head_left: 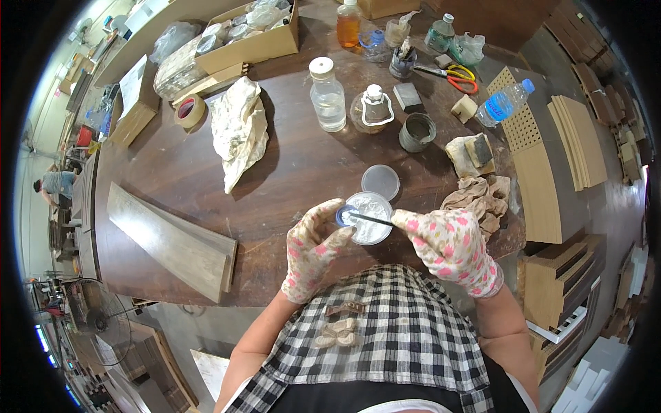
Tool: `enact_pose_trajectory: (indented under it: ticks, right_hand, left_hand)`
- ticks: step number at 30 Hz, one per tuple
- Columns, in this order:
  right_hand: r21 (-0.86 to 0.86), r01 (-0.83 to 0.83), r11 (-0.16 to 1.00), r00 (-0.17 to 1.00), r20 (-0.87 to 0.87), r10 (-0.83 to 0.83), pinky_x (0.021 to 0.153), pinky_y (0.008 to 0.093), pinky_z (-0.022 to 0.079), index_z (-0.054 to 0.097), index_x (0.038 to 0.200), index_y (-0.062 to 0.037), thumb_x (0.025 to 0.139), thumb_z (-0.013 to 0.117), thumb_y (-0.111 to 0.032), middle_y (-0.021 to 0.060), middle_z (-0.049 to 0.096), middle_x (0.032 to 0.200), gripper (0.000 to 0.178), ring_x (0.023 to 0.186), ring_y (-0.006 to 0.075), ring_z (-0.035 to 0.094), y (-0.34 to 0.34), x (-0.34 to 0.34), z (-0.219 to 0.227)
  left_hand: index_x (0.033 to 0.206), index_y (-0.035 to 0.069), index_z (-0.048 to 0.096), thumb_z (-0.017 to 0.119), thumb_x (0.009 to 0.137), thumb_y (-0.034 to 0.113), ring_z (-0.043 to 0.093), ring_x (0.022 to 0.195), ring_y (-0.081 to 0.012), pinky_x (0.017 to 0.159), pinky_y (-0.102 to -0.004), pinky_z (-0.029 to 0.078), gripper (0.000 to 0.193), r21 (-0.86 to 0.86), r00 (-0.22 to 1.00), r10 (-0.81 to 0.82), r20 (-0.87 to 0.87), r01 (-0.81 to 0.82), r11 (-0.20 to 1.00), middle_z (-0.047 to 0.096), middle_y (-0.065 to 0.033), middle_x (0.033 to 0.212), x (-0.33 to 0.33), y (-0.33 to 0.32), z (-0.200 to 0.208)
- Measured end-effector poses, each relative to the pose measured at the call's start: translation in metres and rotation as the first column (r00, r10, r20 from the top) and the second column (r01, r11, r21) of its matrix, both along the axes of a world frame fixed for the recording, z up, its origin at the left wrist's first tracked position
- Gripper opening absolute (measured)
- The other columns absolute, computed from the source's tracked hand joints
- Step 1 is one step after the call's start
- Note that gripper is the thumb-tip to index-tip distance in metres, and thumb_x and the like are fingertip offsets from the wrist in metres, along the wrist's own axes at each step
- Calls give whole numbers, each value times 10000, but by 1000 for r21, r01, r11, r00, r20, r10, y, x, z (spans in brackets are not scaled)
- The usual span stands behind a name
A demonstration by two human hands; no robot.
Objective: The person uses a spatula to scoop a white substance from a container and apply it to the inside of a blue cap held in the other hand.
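Both my hands wear white gloves with pink flower prints. My left hand point(313, 251) pinches a small blue bottle cap point(340, 216) at the left rim of a round plastic tub. White powder point(370, 231) fills the tub, and some white shows in the cap. Between the fingers of my right hand point(451, 249) is a thin dark stick point(375, 219), which reaches left across the tub with its tip at the cap. A round translucent lid point(381, 182) lies just beyond the tub.
Beyond stand a clear bottle point(328, 96), a handled jar point(372, 110) and a grey pot point(417, 132). Crumpled brown cloth point(482, 201) lies right, near scissors point(458, 77) and a water bottle point(505, 103). Left are flat boards point(169, 237), pale cloth point(238, 131) and a tape roll point(189, 110).
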State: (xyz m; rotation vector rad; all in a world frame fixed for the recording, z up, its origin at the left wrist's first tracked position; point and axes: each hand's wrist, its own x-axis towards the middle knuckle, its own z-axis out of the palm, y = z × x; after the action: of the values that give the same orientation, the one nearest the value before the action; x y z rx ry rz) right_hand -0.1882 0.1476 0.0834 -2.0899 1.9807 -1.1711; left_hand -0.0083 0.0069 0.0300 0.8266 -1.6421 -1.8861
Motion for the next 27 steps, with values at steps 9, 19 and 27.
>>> enact_pose_trajectory:
  ticks: [9,19,27]
  right_hand:
    - [59,-18,998,963,-266,33,472,342,400,639,1083,-89,714,626,-39,18,511,650,373,524,199,500,13,-1,-5]
    - [-63,72,995,987,-142,-81,515,356,420,643,1086,-97,722,626,-49,26,507,654,368,560,216,518,26,-7,-27]
    - [-37,76,996,996,-33,-77,504,351,435,648,1043,-74,732,641,-62,46,569,682,311,553,230,548,20,-9,-31]
  left_hand:
    - [1205,-28,518,682,813,22,602,791,-100,690,-236,516,428,139,998,-12,-70,22,990,625,-73,960,-4,6,2]
    - [1210,-5,521,674,820,27,605,761,-92,609,-207,499,421,164,992,39,-121,-18,986,633,-70,940,-9,11,-4]
    - [1198,-12,525,668,827,52,639,738,-122,553,-199,486,402,128,996,59,-72,-50,991,648,-86,991,-12,9,-1]
